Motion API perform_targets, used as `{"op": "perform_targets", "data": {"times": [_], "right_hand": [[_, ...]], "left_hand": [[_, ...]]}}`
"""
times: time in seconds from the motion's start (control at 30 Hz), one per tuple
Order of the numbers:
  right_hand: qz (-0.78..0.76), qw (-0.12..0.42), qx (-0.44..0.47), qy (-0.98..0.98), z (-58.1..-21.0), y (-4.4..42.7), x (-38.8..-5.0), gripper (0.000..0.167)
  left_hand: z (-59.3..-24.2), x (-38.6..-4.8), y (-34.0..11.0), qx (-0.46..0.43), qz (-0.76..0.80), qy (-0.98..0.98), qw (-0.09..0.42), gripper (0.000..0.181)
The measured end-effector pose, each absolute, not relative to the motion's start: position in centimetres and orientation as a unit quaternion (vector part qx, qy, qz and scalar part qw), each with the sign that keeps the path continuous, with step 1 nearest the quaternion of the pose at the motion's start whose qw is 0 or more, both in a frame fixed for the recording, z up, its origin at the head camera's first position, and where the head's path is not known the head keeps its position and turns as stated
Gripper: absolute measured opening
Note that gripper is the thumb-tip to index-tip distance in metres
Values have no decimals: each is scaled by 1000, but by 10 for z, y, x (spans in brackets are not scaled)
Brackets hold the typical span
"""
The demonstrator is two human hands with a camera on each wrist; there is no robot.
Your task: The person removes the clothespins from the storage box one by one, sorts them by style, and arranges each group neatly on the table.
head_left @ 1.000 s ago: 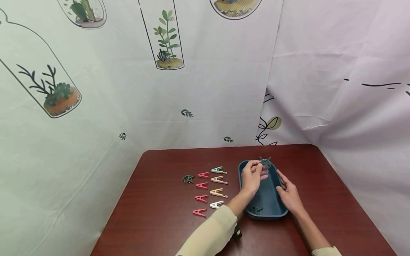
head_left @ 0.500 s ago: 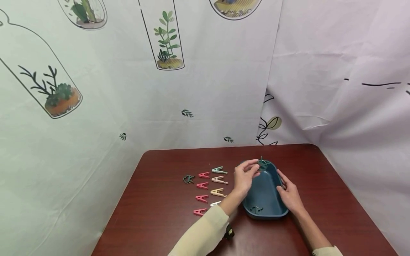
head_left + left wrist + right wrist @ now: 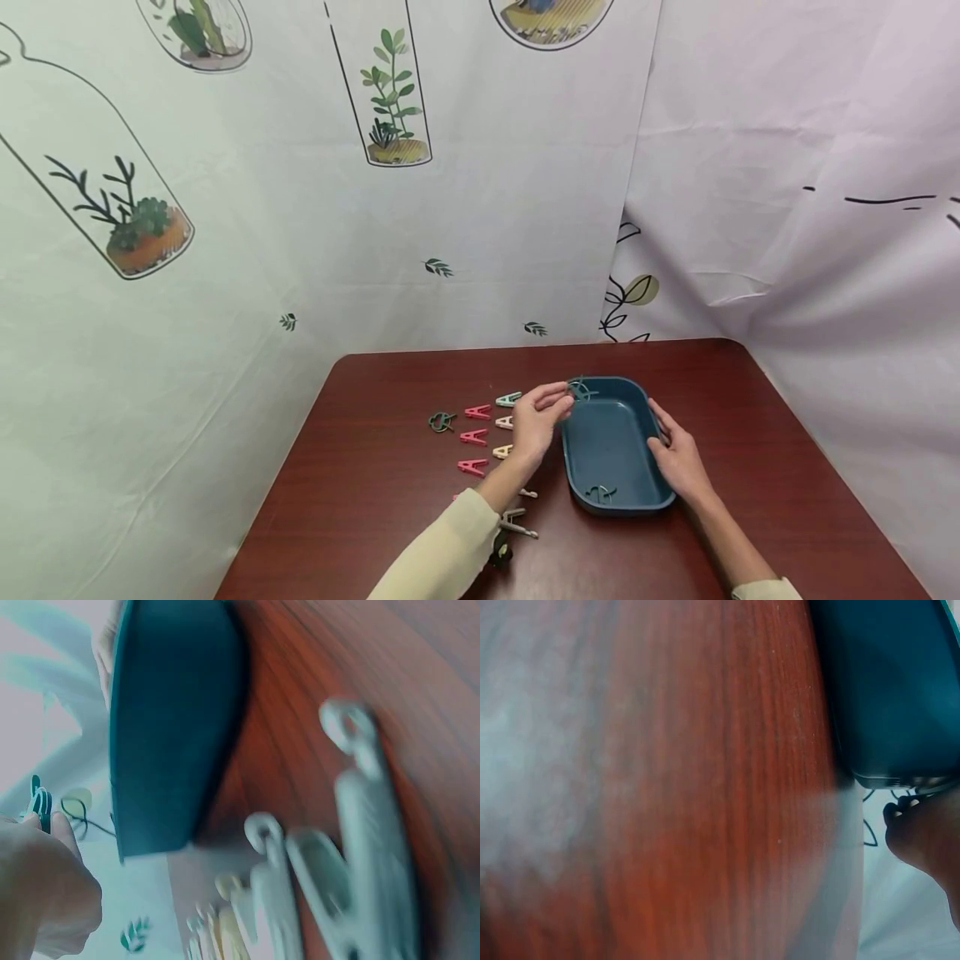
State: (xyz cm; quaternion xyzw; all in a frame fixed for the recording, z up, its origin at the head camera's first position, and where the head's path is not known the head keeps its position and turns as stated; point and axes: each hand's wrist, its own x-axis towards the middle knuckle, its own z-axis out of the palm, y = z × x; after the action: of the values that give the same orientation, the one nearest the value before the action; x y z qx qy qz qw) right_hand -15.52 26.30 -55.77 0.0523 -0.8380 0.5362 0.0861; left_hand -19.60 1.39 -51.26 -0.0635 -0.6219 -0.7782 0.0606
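In the head view my left hand (image 3: pixel 538 423) pinches a green clip (image 3: pixel 581 389) with thin curved arms between thumb and fingertips, at the far left corner of a blue tray (image 3: pixel 611 442). The left wrist view shows this clip (image 3: pixel 41 804) at the fingertips, clear of the tray's wall. My right hand (image 3: pixel 678 454) grips the tray's right side, thumb on the rim and fingers along the outer wall. Inside the tray, near its front, lies another green clip (image 3: pixel 600 493). A similar green clip (image 3: pixel 441 422) rests on the table, left of the pegs.
Several red clothes pegs (image 3: pixel 473 437) form a column left of the tray. Beside them run pale pegs, including a mint one (image 3: pixel 508 400) and a yellow one (image 3: pixel 502 452), partly behind my left arm. A grey peg (image 3: pixel 517 523) lies by the sleeve.
My left hand has moved left with the green clip, from over the tray's far end to its left corner. The right hand stays on the tray, which has not moved.
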Motion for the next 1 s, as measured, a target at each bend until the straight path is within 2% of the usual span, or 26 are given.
{"op": "perform_targets", "data": {"times": [0.33, 1.0], "right_hand": [[539, 81, 47, -837, -557, 262, -155, 66], [540, 87, 56, -835, -560, 264, -156, 65]], "left_hand": [[-528, -195, -53, -29, -757, -649, 74, 26], [-544, -172, -176, 57, -710, -698, 77, 26]]}}
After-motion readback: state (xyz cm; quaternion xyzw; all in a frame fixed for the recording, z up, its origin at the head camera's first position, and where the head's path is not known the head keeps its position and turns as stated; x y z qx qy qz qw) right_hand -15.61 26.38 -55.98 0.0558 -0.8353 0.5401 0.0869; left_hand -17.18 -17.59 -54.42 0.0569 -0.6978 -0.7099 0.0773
